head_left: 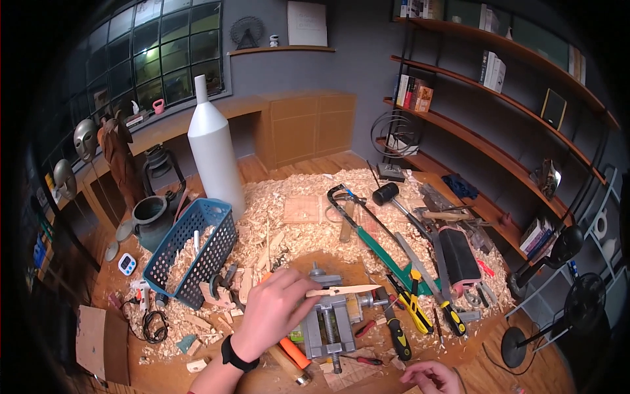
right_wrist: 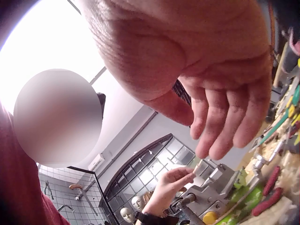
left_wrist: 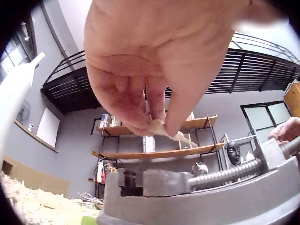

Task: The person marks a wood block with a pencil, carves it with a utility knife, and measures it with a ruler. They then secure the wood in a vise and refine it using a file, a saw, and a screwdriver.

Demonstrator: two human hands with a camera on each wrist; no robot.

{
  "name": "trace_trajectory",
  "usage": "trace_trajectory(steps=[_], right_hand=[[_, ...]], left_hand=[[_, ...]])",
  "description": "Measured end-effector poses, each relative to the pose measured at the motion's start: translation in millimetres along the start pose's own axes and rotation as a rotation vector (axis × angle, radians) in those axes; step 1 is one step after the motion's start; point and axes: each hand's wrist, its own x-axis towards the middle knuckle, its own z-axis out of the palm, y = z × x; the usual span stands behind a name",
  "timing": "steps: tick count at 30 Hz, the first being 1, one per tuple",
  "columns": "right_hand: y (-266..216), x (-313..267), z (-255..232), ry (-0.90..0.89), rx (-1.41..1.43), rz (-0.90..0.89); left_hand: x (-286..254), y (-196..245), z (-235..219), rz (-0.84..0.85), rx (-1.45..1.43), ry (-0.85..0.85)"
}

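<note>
Thumb and fingers of the left hand (head_left: 279, 305) pinch one end of a thin pale wooden piece (head_left: 348, 289), which points right above the grey metal vise (head_left: 330, 328). The left wrist view shows the same pinch on the wood (left_wrist: 161, 127), over the vise's threaded screw (left_wrist: 227, 173). At the lower right of the head view, the right hand (head_left: 430, 377) is apart from the vise. In the right wrist view this hand (right_wrist: 197, 70) has relaxed, slightly bent fingers and holds nothing.
Wood shavings (head_left: 295, 243) cover much of the table. A blue basket (head_left: 197, 256) and a white bottle (head_left: 213, 144) stand left. A green-framed saw (head_left: 384, 253), a mallet (head_left: 386, 193) and yellow-black tools lie right. An orange handle (head_left: 294, 353) lies beside the vise.
</note>
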Motion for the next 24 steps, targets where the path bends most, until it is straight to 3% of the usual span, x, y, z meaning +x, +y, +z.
trace_trajectory(steps=[5,8,10,14,18,20,24], right_hand=[[-38.1,37.9,15.3,0.042,-0.034,-0.052],[-52.2,78.5,22.6,-0.099,-0.076,-0.126],[-58.9,98.7,36.5,-0.214,0.263,-0.058],[-69.2,123.3,53.9,-0.22,0.324,-0.124],[-82.6,134.0,61.4,-0.182,0.284,-0.127],[-84.7,136.3,65.1,-0.171,0.268,-0.161],[-91.3,134.9,71.7,-0.197,0.279,-0.149]], left_hand=[[-3.1,27.3,-11.4,0.081,-0.088,0.174],[-7.3,34.7,-12.9,0.086,-0.09,0.235],[-8.9,36.5,-13.1,0.102,-0.094,0.271],[-9.4,36.2,-12.3,0.117,-0.111,0.292],[-9.0,36.8,-16.5,0.127,-0.149,0.289],[-8.4,42.9,-24.3,-0.046,-0.317,0.179],[-9.2,37.5,-25.2,-0.143,-0.509,0.07]])
